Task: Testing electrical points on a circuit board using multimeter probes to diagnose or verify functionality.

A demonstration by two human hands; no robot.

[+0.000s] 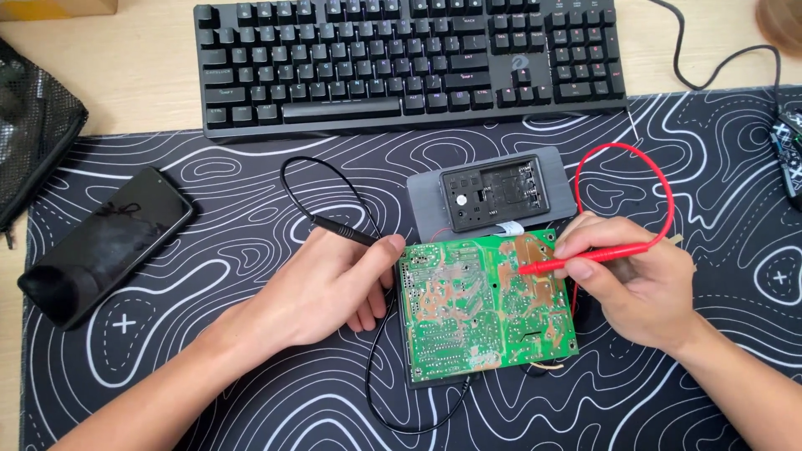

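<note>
Green circuit board (484, 309) lies between both probe-holding hands (334, 288).

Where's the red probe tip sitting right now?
In the head view, the red probe is in the right hand, its tip on the upper right part of the green circuit board.

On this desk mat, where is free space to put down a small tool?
Bare mat lies front-left, between the phone and left hand, and front-right below the right hand. It is crowded around the green circuit board, grey meter and the red and black leads.
</note>
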